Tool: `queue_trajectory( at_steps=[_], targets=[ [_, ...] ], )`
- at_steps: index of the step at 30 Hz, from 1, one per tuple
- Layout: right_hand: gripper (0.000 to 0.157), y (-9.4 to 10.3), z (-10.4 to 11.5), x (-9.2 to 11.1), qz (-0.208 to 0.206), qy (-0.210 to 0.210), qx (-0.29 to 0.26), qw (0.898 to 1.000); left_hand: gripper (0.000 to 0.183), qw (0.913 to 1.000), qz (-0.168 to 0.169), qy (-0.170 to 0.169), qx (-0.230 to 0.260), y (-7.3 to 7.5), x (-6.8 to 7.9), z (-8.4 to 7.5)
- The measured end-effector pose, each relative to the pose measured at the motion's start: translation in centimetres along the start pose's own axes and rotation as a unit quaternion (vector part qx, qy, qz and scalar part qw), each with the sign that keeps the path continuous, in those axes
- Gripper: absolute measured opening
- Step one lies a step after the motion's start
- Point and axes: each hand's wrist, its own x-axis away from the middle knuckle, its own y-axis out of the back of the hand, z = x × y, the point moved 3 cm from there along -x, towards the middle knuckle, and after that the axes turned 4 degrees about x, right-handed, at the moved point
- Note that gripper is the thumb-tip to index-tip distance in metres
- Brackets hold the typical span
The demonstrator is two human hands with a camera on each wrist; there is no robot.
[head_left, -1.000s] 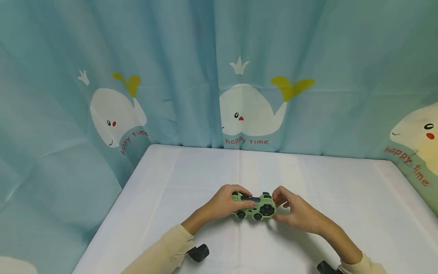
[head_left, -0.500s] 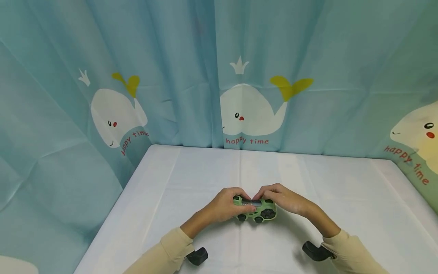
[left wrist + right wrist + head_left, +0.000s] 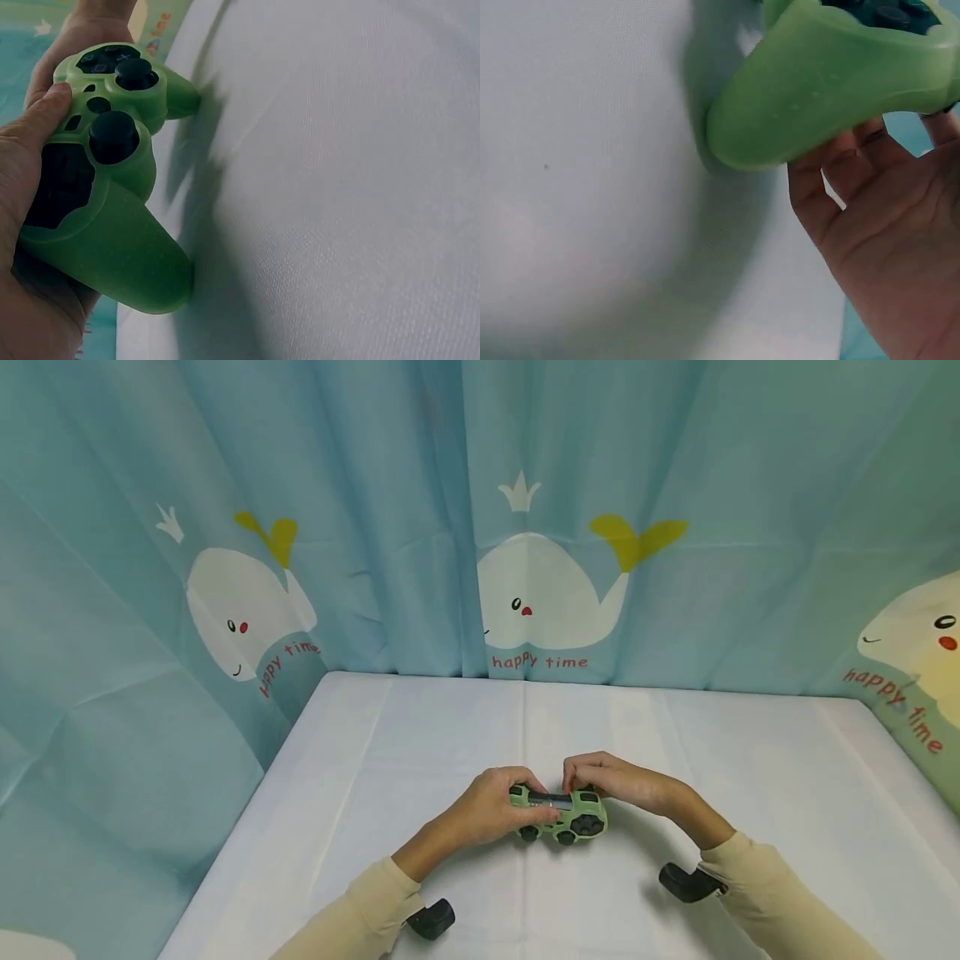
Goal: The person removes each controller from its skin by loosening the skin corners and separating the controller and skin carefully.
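A game controller [image 3: 587, 824] in a light green cover, with black sticks and buttons, is held low over the white table. My left hand [image 3: 489, 807] grips its left part, the thumb [image 3: 46, 112] lying across the face and the palm beside the left handle. At the controller's far right edge is my right hand [image 3: 632, 783], its fingers bent down onto the shoulder. In the right wrist view the fingers [image 3: 847, 161] curl behind the green handle, so their tips are hidden. Both handles cast shadows on the cloth close by.
A white cloth covers the table [image 3: 735, 760], whose far edge meets a blue-green curtain [image 3: 405, 593] printed with whales. Black wrist devices hang at the left sleeve [image 3: 367, 902] and the right sleeve [image 3: 772, 885].
My right hand has moved from the controller's right end to its far edge, then lifted slightly there. The left hand keeps its grip, and the controller has barely shifted.
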Motion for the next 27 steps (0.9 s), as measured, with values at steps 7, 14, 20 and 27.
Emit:
queue_trajectory(
  at_steps=[7,14,20,27],
  targets=[
    [0.024,-0.8,0.2,-1.0,0.039,0.016,0.066,0.997,0.032,0.9997,-0.005,-0.018,-0.018,0.0,0.3,0.0],
    [0.033,-1.6,-0.2,-1.4,0.072,0.026,-0.018,0.997,0.031,0.9986,-0.01,-0.036,-0.037,0.0,0.4,0.0],
    [0.029,-1.6,-0.6,-0.9,0.04,0.024,-0.093,0.995,0.03,0.9979,-0.015,-0.054,-0.033,-0.1,0.3,0.0],
    [0.023,-1.5,-1.0,-0.2,0.002,0.016,-0.111,0.994,0.029,0.9974,-0.021,-0.06,-0.035,-0.1,0.1,0.0]
  ],
)
